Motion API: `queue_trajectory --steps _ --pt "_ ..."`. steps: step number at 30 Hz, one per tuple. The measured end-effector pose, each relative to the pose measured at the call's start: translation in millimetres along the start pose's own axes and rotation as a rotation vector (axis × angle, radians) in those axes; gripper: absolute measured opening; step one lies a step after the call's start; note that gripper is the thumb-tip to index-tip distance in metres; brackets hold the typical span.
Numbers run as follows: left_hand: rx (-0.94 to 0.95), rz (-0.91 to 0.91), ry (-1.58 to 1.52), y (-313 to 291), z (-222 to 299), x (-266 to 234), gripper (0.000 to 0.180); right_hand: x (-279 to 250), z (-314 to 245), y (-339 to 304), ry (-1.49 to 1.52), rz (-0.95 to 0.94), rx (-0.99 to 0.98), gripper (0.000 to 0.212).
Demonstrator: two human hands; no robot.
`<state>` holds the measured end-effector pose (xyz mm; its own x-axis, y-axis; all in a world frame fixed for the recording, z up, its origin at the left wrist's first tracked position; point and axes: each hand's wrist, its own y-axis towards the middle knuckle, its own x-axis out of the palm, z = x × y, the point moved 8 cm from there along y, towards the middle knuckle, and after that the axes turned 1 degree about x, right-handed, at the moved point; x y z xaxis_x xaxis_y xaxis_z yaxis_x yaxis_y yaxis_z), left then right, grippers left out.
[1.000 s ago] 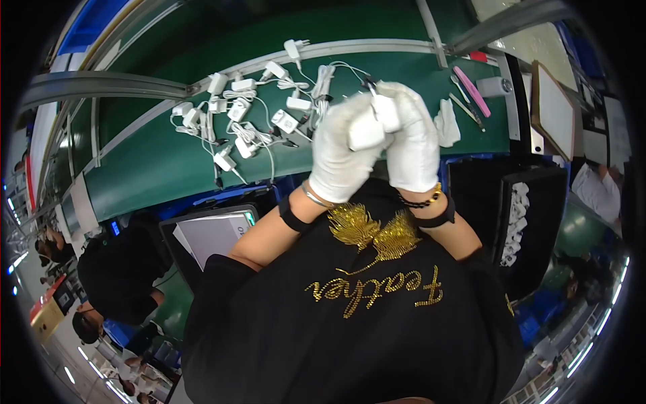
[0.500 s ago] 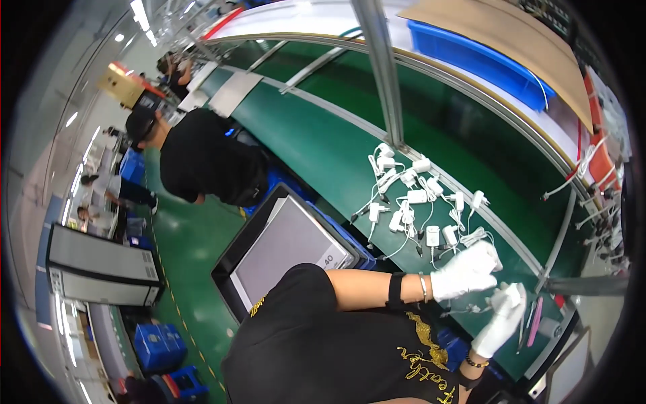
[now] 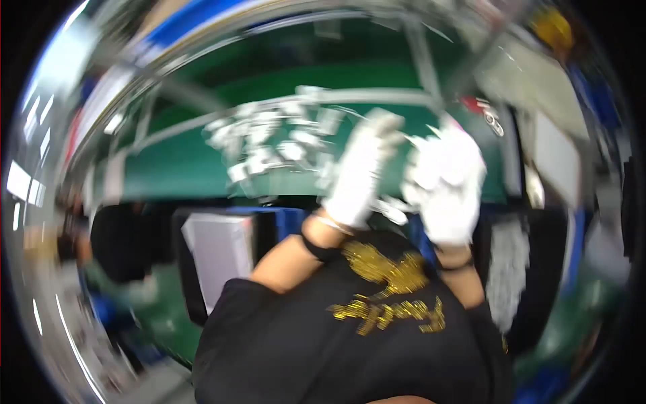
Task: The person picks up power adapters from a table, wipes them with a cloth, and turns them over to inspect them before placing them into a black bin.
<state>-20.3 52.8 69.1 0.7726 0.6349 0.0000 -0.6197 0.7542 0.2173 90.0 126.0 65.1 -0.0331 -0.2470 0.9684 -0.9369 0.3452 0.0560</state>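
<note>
- The left hand (image 3: 363,168), gloved in white, was raised over the green bench (image 3: 168,172), fingers pointing toward its far side; blur hid whether they pinched anything.
- The right hand (image 3: 447,182), also gloved, was curled above the bench, apart from the left; I couldn't tell whether it gripped something white.
- A blurred white piece (image 3: 392,211) showed between the wrists, at the bench's near edge.
- The white adapters (image 3: 293,151) lay in a loose cluster on the bench's left part. They looked light, hard-shelled and probably slippery under gloves; their thin cords seemed limp and tangle-prone. The body's sides seemed the best hold, rather than cord or prongs.
</note>
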Motion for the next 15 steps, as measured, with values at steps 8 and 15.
queue_trajectory --steps 8,15 --pt "-0.734 -1.288 -0.168 -105.0 -21.9 193.4 0.054 9.7 -111.5 -106.6 0.095 0.24 -0.387 0.076" --pt "-0.613 -1.338 -0.348 -124.9 -12.9 257.1 0.063 5.6 -159.0 -206.7 0.051 0.086 -0.601 0.076"
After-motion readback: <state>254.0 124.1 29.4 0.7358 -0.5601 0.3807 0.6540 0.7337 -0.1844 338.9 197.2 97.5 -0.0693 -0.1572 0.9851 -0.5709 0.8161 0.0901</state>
